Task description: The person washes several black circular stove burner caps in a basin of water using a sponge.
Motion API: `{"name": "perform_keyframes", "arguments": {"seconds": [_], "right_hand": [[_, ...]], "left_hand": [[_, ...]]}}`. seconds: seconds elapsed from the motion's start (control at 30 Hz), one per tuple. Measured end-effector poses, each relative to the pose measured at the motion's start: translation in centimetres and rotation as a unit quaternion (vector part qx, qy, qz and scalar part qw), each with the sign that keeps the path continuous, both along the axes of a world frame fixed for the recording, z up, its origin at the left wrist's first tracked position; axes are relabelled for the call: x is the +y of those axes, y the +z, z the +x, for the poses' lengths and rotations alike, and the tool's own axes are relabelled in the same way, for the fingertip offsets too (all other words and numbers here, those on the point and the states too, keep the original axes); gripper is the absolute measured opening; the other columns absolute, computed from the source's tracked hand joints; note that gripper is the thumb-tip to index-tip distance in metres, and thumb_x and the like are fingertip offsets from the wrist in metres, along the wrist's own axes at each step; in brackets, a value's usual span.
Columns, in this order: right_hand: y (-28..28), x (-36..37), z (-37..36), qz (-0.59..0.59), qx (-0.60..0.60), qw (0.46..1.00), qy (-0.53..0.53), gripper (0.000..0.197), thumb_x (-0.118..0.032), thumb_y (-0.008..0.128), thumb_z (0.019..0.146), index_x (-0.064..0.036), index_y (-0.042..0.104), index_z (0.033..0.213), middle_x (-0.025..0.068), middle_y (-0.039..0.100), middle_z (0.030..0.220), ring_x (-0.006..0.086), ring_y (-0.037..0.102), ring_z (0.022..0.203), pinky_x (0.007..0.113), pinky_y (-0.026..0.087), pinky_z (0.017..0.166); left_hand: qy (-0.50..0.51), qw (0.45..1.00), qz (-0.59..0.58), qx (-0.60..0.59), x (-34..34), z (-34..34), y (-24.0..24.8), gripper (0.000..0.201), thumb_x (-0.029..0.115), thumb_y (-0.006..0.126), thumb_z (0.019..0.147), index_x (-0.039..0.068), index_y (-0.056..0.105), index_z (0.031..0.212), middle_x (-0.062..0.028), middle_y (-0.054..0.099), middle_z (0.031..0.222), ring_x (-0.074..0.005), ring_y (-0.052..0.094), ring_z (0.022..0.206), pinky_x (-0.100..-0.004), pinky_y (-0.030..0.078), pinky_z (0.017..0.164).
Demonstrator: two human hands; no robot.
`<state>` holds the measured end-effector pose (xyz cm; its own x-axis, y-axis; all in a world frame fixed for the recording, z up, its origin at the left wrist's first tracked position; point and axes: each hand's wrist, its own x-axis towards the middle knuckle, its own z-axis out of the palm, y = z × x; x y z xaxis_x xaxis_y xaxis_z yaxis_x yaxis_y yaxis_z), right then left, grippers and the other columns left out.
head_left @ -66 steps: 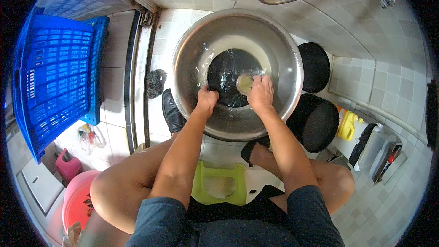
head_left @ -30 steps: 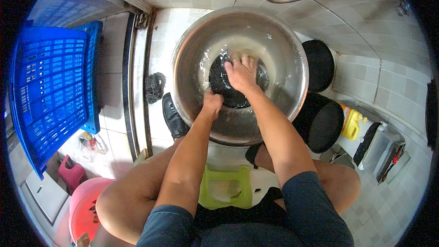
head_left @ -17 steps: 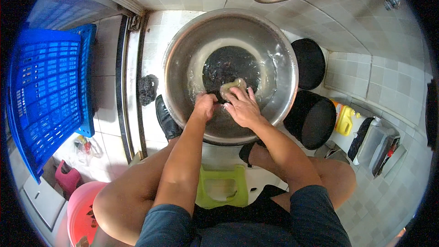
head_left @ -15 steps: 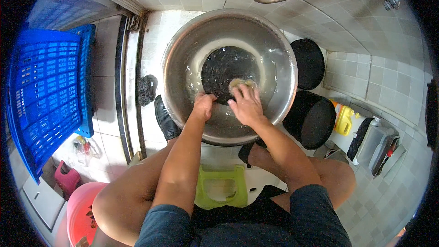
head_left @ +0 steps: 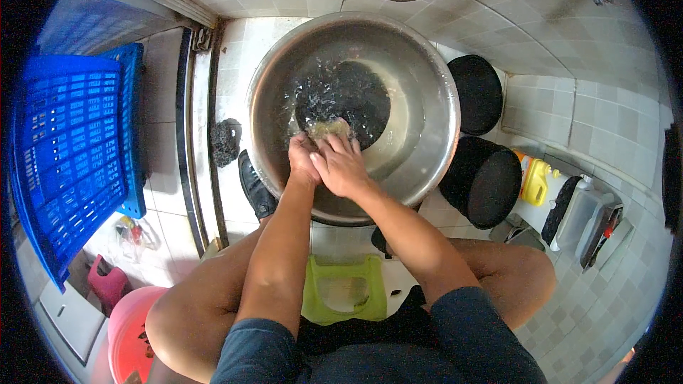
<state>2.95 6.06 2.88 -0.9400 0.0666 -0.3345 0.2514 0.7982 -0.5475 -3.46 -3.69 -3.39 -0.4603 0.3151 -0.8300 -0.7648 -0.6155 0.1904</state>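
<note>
A large round steel basin (head_left: 428, 96) stands in front of me with water in it. Within it lies a flat, round black pan (head_left: 373, 99), wet and covered in ripples and splashes. My left hand (head_left: 304, 159) is closed around the pan's near-left edge. Pressed against the pan's surface near that edge, my right hand (head_left: 342, 171) has its fingers over a yellowish scouring pad (head_left: 329, 128). The two hands are side by side and nearly touching. Water blurs the pan's left part, and the fingers cover part of the pad.
Black round pans (head_left: 475, 94) and a stack of more (head_left: 487, 185) stand right of the basin. Beyond are a yellow bottle (head_left: 535, 183) and a clear plastic container (head_left: 573, 215). Left are a dark scrubber (head_left: 226, 142), a blue crate (head_left: 78, 135) and a pink tub (head_left: 124, 334). A green stool (head_left: 345, 290) is below.
My right hand and the scouring pad have moved left, close to my left hand. The pan has shifted a little left and away from me, and the water splashes more on its left side.
</note>
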Motion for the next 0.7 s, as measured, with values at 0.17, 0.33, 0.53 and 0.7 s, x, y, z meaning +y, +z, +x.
{"name": "perform_keyframes", "arguments": {"seconds": [0.17, 0.33, 0.53, 0.7], "right_hand": [[0.5, 2.3, 3.6, 0.121, -0.064, 0.989, -0.061, 0.071, -0.053, 0.045, 0.101, 0.0038, 0.049, 0.143, 0.0256, 0.043, 0.148, 0.0432, 0.030, 0.145, 0.057, 0.016, 0.120], [-2.9, 7.3, -0.1, 0.176, -0.089, 0.971, -0.138, 0.076, -0.054, 0.040, 0.102, 0.0080, 0.041, 0.147, 0.0287, 0.035, 0.155, 0.0459, 0.025, 0.147, 0.057, 0.015, 0.121], [-2.9, 8.0, -7.3, 0.173, -0.058, 0.978, -0.104, 0.068, -0.048, 0.043, 0.101, 0.0050, 0.047, 0.142, 0.0262, 0.037, 0.153, 0.0478, 0.025, 0.145, 0.060, 0.015, 0.119], [-2.5, 5.7, -10.1, 0.109, -0.039, 0.993, 0.005, 0.055, -0.036, 0.040, 0.103, -0.0007, 0.049, 0.145, 0.0193, 0.039, 0.154, 0.0418, 0.027, 0.147, 0.053, 0.016, 0.124]], "left_hand": [[-0.210, 0.945, -0.251, 0.002, 0.1, 1.3, -1.4, 0.030, 0.000, 0.059, 0.082, -0.009, 0.058, 0.110, -0.0185, 0.065, 0.100, -0.0289, 0.062, 0.072, -0.0393, 0.052, 0.059], [-0.309, 0.866, -0.376, 0.117, 0.9, 1.9, -3.6, 0.039, 0.001, 0.056, 0.077, -0.013, 0.056, 0.113, -0.0188, 0.064, 0.100, -0.0231, 0.061, 0.082, -0.0358, 0.050, 0.068], [-0.328, 0.867, -0.350, 0.134, 0.5, 1.8, -2.4, 0.040, 0.002, 0.056, 0.077, -0.013, 0.055, 0.113, -0.0167, 0.063, 0.095, -0.0229, 0.059, 0.082, -0.0361, 0.050, 0.071], [-0.346, 0.858, -0.337, 0.173, 0.9, 0.9, -0.1, 0.037, 0.002, 0.057, 0.080, -0.012, 0.058, 0.114, -0.0141, 0.064, 0.096, -0.0206, 0.059, 0.081, -0.0359, 0.050, 0.069]]}}
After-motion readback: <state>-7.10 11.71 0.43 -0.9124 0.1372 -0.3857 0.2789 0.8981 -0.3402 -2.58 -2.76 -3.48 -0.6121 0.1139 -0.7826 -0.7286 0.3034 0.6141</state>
